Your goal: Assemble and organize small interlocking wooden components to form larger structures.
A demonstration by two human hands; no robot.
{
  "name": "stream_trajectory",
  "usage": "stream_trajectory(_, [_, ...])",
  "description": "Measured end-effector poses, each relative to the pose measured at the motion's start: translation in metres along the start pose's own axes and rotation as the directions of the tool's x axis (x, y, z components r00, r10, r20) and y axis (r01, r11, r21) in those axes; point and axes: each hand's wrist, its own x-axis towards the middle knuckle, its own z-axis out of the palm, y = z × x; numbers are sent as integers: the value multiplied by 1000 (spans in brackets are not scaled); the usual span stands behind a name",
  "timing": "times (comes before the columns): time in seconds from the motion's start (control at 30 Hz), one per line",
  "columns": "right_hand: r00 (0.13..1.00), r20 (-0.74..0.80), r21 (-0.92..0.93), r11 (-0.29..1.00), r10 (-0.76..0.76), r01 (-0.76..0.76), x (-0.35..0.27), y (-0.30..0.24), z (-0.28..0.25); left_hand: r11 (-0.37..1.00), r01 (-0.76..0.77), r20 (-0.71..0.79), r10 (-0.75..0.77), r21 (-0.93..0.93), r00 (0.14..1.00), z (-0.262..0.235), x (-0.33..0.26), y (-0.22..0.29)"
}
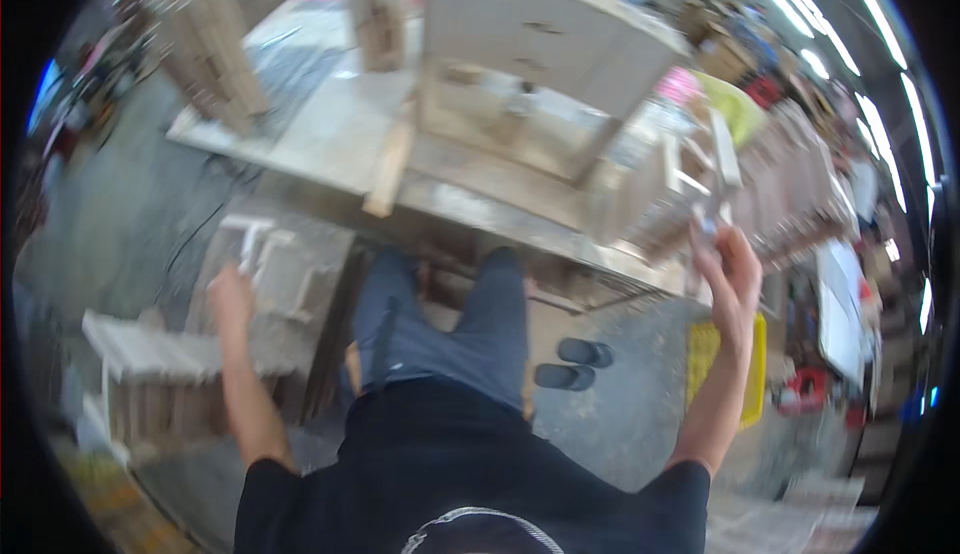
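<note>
Out to the left, my left hand [232,297] is closed, blurred by motion, over a low surface. A white bar-like piece [250,242] lies right at its fingertips; whether I grip it is unclear. My right hand [735,266] is raised at the table's right end, fingers pinched round a small thing that I cannot make out. Just beyond it are pale wooden pieces [722,154] and a stack of wooden parts [650,204]. In front of me a large pale wooden frame with an upright panel [550,34] stands on the worktable [330,144].
A loose wooden strip [392,169] juts over the table's near edge. Bundled wooden boards [205,49] stand at the far left; more stacks [795,189] lie at right. Slatted wood [150,349] is beside my left arm. A yellow crate [752,374] and slippers [575,364] are on the floor.
</note>
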Motion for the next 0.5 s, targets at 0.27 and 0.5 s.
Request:
stream_trajectory(0.27, [902,416,341,899,118,-275,-39,30,139,561,-137,-242,-116,-816,963,-93,-27,79])
stream_trajectory(0.5, [908,375,486,794,188,-365,-17,69,244,-54,82,43,517,-995,855,-124,-52,255])
